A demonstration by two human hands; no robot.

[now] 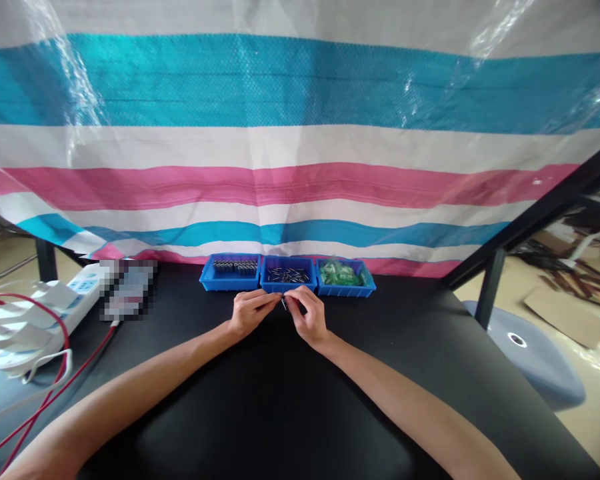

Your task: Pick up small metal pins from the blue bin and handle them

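Observation:
My left hand (247,313) and my right hand (307,313) meet fingertip to fingertip just in front of the middle blue bin (289,289). Between the fingers of my right hand is a small, thin metal piece (284,303), silvery and dark, too small to name exactly. The fingers of my left hand are pinched together beside it; what they hold, if anything, is hidden. Loose slim metal pins (287,275) lie scattered in the middle bin. The left blue bin (230,285) has rows of short dark metal cylinders (236,267). Green and clear plastic packets (340,272) fill the right blue bin (347,291).
A white power strip (87,283) with plugs, a red cable (90,360) and a blurred-out flat device (130,287) lie on the left of the black table (270,413). A striped sheet (290,187) hangs behind the bins. A grey stool (535,360) stands at the right.

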